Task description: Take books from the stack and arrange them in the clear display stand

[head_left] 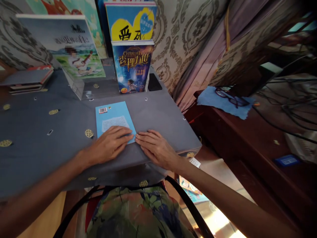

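A light blue book (114, 111) lies flat on the grey tablecloth, its barcode and a pale text panel facing up. My left hand (111, 142) rests flat across the lower part of the book, fingers stretched to the right. Just beside the book's lower right corner, my right hand (156, 148) lies on the cloth with straight fingers, their tips at or very near the book's edge. Neither hand grips anything. The fingertips of both hands almost meet at that corner.
Books stand at the back: one with a guitar player (81, 56), a dark blue one (132, 67) and a yellow-and-blue one (131, 24). A black phone-like slab (155, 82) lies beside them. Glasses (231, 97) rest on a blue cloth (210, 100) at right.
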### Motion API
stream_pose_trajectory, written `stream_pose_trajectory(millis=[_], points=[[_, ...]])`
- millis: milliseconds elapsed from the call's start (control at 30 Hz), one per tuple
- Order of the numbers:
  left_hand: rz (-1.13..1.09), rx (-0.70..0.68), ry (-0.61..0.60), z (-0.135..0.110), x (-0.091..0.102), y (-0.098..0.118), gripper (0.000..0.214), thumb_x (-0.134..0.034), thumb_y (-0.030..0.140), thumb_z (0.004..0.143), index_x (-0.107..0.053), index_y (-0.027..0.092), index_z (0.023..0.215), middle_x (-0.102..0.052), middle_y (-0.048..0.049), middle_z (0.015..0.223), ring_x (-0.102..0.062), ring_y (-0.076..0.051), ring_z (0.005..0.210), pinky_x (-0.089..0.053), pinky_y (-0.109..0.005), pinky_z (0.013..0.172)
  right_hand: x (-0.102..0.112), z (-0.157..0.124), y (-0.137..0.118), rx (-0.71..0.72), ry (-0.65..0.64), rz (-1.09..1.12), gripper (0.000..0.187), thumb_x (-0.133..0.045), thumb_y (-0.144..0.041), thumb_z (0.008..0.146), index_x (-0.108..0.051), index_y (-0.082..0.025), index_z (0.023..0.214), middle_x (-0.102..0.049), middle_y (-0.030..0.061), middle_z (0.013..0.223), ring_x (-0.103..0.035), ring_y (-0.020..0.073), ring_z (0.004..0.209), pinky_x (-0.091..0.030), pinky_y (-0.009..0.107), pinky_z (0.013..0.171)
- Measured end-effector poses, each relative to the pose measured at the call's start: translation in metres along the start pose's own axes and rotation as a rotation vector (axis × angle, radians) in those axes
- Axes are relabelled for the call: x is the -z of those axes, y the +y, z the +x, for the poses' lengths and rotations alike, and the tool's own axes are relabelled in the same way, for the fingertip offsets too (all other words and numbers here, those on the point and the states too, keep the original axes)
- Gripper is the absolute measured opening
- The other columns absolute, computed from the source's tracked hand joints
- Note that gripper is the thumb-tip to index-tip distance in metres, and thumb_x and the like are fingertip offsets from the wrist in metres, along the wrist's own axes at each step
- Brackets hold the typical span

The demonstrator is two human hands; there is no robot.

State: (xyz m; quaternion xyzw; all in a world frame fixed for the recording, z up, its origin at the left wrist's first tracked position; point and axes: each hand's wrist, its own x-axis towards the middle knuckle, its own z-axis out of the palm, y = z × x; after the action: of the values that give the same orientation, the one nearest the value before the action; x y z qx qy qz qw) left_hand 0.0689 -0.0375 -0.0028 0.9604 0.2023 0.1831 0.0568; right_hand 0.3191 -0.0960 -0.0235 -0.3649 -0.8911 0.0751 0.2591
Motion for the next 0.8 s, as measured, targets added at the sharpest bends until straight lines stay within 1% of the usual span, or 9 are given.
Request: stream_pose_trajectory(millis=[100,200,300,433,533,700,800], points=[[0.017,-0.031,-0.023,-0.01,0.003,0.014,0.035,-0.043,0.017,0.1,-0.061,0.019,0.13,-0.066,-0.0103,0.13,-0.058,-0.025,0.124,-0.049,-0.046,0.104,0.0,0.0,0.0,0.006,0.006,-0.006,0.04,-0.042,-0.017,0.102,-0.058,-0.021,0.139,-0.068,0.0094,0.132,-0.058,0.0237,0.129,-0.045,0.051,0.108],[0.041,-0.048,-0.018,-0.015,0.003,0.016,0.037,-0.043,0.016,0.1,-0.059,0.019,0.133,-0.067,-0.0104,0.131,-0.059,-0.025,0.124,-0.049,-0.046,0.104,0.0,0.0,-0.002,0.007,0.012,-0.022,0.04,-0.043,-0.017,0.101,-0.059,-0.021,0.138,-0.068,0.0089,0.132,-0.057,0.0232,0.129,-0.044,0.051,0.11],[0.068,-0.067,0.008,-0.015,0.001,0.017,0.038,-0.044,0.014,0.099,-0.059,0.018,0.134,-0.069,-0.0104,0.127,-0.06,-0.025,0.122,-0.05,-0.046,0.102,-0.002,0.001,-0.006,-0.003,0.024,-0.06,0.038,-0.044,-0.017,0.1,-0.061,-0.02,0.135,-0.069,0.0092,0.13,-0.055,0.0245,0.131,-0.041,0.052,0.112],[0.134,-0.089,0.055,-0.013,0.0,0.021,0.033,-0.043,0.012,0.099,-0.061,0.012,0.127,-0.071,-0.0108,0.123,-0.062,-0.026,0.119,-0.053,-0.044,0.098,-0.009,0.002,-0.013,-0.001,0.06,-0.089,0.039,-0.045,-0.016,0.099,-0.061,-0.018,0.135,-0.069,0.0105,0.129,-0.055,0.0251,0.13,-0.038,0.053,0.114],[0.152,-0.085,0.06,-0.012,-0.001,0.025,0.032,-0.043,0.013,0.1,-0.061,0.01,0.126,-0.072,-0.011,0.122,-0.062,-0.026,0.118,-0.053,-0.044,0.096,-0.012,0.003,-0.015,-0.004,0.081,-0.086,0.041,-0.046,-0.016,0.099,-0.059,-0.02,0.138,-0.07,0.0095,0.127,-0.056,0.0246,0.129,-0.038,0.053,0.113],[0.138,-0.061,0.049,-0.018,-0.003,0.024,0.036,-0.042,0.013,0.1,-0.058,0.013,0.132,-0.069,-0.0108,0.127,-0.06,-0.025,0.123,-0.052,-0.045,0.099,-0.008,0.0,-0.014,-0.02,0.038,-0.121,0.041,-0.046,-0.017,0.1,-0.059,-0.023,0.138,-0.069,0.0075,0.13,-0.055,0.0245,0.13,-0.036,0.052,0.114],[0.121,-0.05,0.051,-0.028,-0.002,0.022,0.041,-0.044,0.011,0.099,-0.054,0.015,0.138,-0.068,-0.0106,0.129,-0.061,-0.024,0.123,-0.052,-0.045,0.101,-0.004,-0.006,-0.013,-0.028,-0.009,-0.155,0.039,-0.045,-0.017,0.1,-0.06,-0.021,0.136,-0.068,0.007,0.133,-0.053,0.0245,0.131,-0.036,0.052,0.114]])
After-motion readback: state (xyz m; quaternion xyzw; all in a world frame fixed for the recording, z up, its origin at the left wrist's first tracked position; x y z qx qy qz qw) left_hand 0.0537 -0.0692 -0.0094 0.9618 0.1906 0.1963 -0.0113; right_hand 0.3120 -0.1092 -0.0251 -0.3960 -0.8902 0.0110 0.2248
